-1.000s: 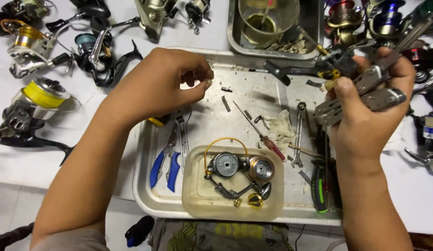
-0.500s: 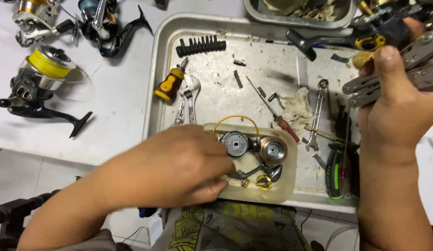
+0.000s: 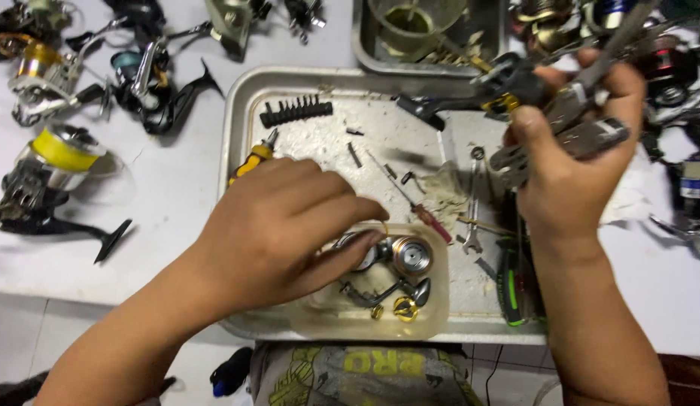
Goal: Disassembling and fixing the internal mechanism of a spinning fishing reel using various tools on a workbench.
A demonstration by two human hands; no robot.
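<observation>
My left hand [image 3: 286, 225] reaches into a small clear plastic tub [image 3: 432, 312] at the front of a metal tray [image 3: 237, 120]. Its fingertips touch a round metal reel part [image 3: 362, 252] inside; whether they grip it is unclear. Beside it in the tub lie a silver spool piece [image 3: 411, 256], a dark crank arm [image 3: 380, 292] and a brass nut [image 3: 405, 307]. My right hand [image 3: 568, 177] is raised over the tray's right side, shut on a grey folding multi-tool [image 3: 587, 135].
The tray holds a black bit strip [image 3: 296, 113], a yellow-handled driver [image 3: 252, 159], a red-handled screwdriver [image 3: 421, 207], a small wrench [image 3: 474, 199] and a green-handled tool [image 3: 511, 289]. Fishing reels [image 3: 53, 162] lie left and far right. A second tray with a plastic cup [image 3: 414, 19] stands behind.
My left hand came from the tray's upper left down to the front tub and now has its fingertips on the round part. The view shifted. My right hand keeps holding the multi-tool.
</observation>
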